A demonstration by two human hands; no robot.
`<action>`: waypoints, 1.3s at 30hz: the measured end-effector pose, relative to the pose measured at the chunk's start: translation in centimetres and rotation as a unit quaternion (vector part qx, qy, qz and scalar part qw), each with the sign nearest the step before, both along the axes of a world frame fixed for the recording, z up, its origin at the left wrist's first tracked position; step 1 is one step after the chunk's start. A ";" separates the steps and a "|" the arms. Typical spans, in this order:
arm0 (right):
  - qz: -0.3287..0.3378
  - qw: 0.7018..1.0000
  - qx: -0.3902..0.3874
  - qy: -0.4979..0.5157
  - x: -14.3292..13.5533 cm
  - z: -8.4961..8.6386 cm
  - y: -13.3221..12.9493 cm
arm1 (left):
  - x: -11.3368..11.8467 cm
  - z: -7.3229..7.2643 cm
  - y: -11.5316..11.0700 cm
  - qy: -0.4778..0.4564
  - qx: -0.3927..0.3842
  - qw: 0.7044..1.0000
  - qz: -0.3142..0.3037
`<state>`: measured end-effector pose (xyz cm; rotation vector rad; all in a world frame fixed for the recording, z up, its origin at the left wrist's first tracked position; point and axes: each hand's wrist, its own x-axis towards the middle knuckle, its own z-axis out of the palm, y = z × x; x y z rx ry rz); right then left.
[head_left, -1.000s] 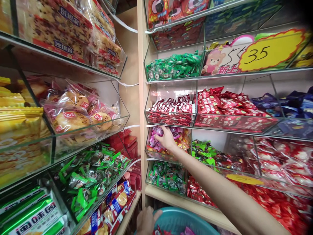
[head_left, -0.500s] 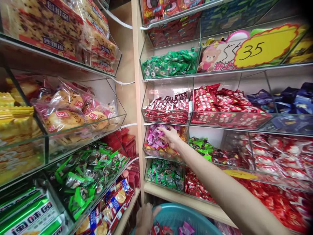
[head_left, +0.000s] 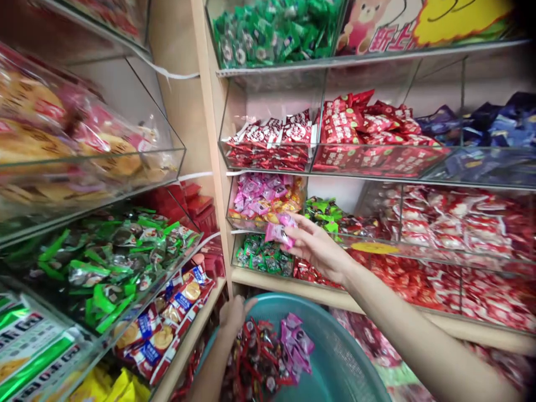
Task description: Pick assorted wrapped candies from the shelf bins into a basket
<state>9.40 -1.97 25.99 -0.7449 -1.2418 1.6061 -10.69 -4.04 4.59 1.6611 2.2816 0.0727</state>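
My right hand (head_left: 316,245) pinches a few pink-purple wrapped candies (head_left: 280,230) between thumb and fingers, in front of the shelf bins. Just behind it, a clear bin holds more purple candies (head_left: 257,192) with orange-yellow ones beside them. Below, a teal plastic basket (head_left: 347,349) contains dark red-and-brown wrapped candies (head_left: 255,357) and a small heap of purple candies (head_left: 296,343) on its right side. My left hand (head_left: 233,316) is closed on the basket's far-left rim, its fingers partly hidden.
Clear bins of red packets (head_left: 347,131), green candies (head_left: 278,36) and white-and-red sweets (head_left: 454,218) fill the shelves ahead. On the left, slanted bins hold green-wrapped sweets (head_left: 113,268) and packaged cakes (head_left: 33,123). A wooden post (head_left: 208,111) divides the two sides.
My right hand has come out of the purple candy bin, lower and nearer, with candies in its fingers. The view has tilted down, so more of the basket shows.
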 end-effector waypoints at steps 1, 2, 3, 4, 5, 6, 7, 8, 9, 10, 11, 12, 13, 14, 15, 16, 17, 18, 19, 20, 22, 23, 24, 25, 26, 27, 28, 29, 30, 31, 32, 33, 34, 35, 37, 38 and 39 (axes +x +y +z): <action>0.003 1.000 -0.016 -0.019 1.3 -1.7 -0.8 | 0.0 -0.1 0.1 -0.005 0.006 1.000 -0.013; 0.002 0.999 -0.033 -0.039 2.5 -3.6 -1.5 | 0.1 -0.2 0.2 -0.007 0.012 1.000 -0.021; -0.002 0.997 -0.050 -0.060 3.7 -5.6 -2.1 | 0.1 -0.4 0.3 -0.006 0.013 1.000 -0.022; -0.006 0.994 -0.068 -0.082 4.8 -7.6 -2.7 | 0.2 -0.5 0.3 -0.006 0.014 1.000 -0.024; -0.010 0.991 -0.084 -0.105 5.8 -9.7 -3.2 | 0.2 -0.6 0.4 -0.004 0.013 1.000 -0.025; -0.015 0.987 -0.098 -0.127 6.6 -11.7 -3.7 | 0.2 -0.7 0.4 -0.003 0.010 1.000 -0.026; -0.018 0.983 -0.111 -0.147 7.3 -13.6 -4.1 | 0.2 -0.7 0.5 -0.001 0.008 1.000 -0.027; -0.020 0.979 -0.122 -0.165 7.7 -15.3 -4.4 | 0.2 -0.8 0.5 0.001 0.005 1.000 -0.027; -0.021 0.975 -0.130 -0.180 8.0 -16.9 -4.7 | 0.2 -0.8 0.5 0.004 0.004 1.000 -0.029; -0.021 0.971 -0.135 -0.196 8.2 -18.3 -4.8 | 0.2 -0.9 0.5 0.006 0.004 1.000 -0.030; -0.019 0.968 -0.133 -0.211 8.1 -19.5 -4.8 | 0.2 -0.9 0.5 0.009 0.005 0.999 -0.031; -0.015 0.966 -0.121 -0.229 8.0 -20.6 -4.8 | 0.1 -0.9 0.5 0.011 0.006 0.999 -0.032; -0.011 0.963 -0.097 -0.250 7.8 -21.4 -4.6 | 0.1 -1.0 0.5 0.011 0.008 0.999 -0.034; -0.008 0.960 -0.061 -0.273 7.5 -22.2 -4.4 | 0.1 -1.0 0.5 0.010 0.010 0.999 -0.035; -0.007 0.954 -0.015 -0.299 7.2 -22.8 -4.2 | 0.1 -1.1 0.5 0.007 0.012 0.999 -0.035; -0.009 0.944 0.035 -0.328 6.9 -23.3 -4.0 | 0.0 -1.1 0.5 0.004 0.015 0.999 -0.035; -0.011 0.929 0.084 -0.360 6.6 -23.7 -4.0 | 0.0 -1.2 0.4 0.001 0.018 0.999 -0.035; -0.012 0.909 0.130 -0.395 6.4 -24.0 -4.0 | 0.0 -1.2 0.4 -0.001 0.021 0.999 -0.035; -0.010 0.886 0.168 -0.431 6.2 -24.3 -4.1 | 0.0 -1.3 0.4 -0.002 0.024 0.999 -0.034; -0.003 0.863 0.200 -0.464 6.0 -24.4 -4.3 | 0.0 -1.3 0.4 -0.001 0.025 0.999 -0.034; 0.020 0.823 0.238 -0.516 5.8 -24.7 -4.8 | 0.1 -1.3 0.4 0.000 0.025 0.999 -0.035; 0.030 0.809 0.245 -0.534 5.7 -24.7 -5.0 | 0.1 -1.3 0.4 0.001 0.024 0.999 -0.037; 0.035 0.799 0.246 -0.547 5.7 -24.8 -5.2 | 0.1 -1.3 0.4 0.002 0.025 0.999 -0.038; 0.036 0.794 0.243 -0.556 5.7 -24.8 -5.4 | 0.1 -1.2 0.4 0.003 0.025 0.999 -0.039; 0.034 0.792 0.238 -0.561 5.7 -24.9 -5.4 | 0.1 -1.2 0.4 0.004 0.023 0.999 -0.041; 0.031 0.793 0.231 -0.563 5.6 -24.9 -5.4 | 0.2 -1.2 0.3 0.004 0.022 0.999 -0.040; 0.029 0.795 0.224 -0.563 5.6 -25.0 -5.4 | 0.2 -1.2 0.3 0.004 0.020 0.999 -0.038; 0.027 0.796 0.219 -0.563 5.6 -25.0 -5.3 | 0.2 -1.2 0.3 0.003 0.018 0.999 -0.035; 0.027 0.797 0.215 -0.564 5.6 -25.1 -5.3 | 0.2 -1.2 0.2 0.002 0.017 0.999 -0.033; 0.028 0.797 0.212 -0.565 5.5 -25.1 -5.2 | 0.2 -1.2 0.2 0.001 0.019 0.999 -0.031; 0.030 0.794 0.211 -0.569 5.5 -25.1 -5.2 | 0.2 -1.2 0.2 0.001 0.023 0.999 -0.030; 0.033 0.790 0.210 -0.574 5.4 -25.2 -5.2 | 0.2 -1.2 0.1 0.001 0.026 0.999 -0.032; 0.036 0.786 0.208 -0.581 5.4 -25.2 -5.2 | 0.2 -1.2 0.1 0.000 0.030 0.999 -0.035; 0.040 0.781 0.204 -0.589 5.3 -25.3 -5.3 | 0.2 -1.1 0.0 -0.001 0.034 0.999 -0.036; 0.046 0.771 0.194 -0.604 5.2 -25.7 -5.3 | 0.2 -1.1 -0.1 -0.006 0.035 0.999 -0.037; 0.047 0.769 0.191 -0.608 5.2 -26.0 -5.3 | 0.2 -1.0 -0.2 -0.007 0.035 0.999 -0.031; 0.045 0.768 0.190 -0.609 5.2 -26.3 -5.3 | 0.2 -1.0 -0.2 -0.006 0.037 0.999 -0.027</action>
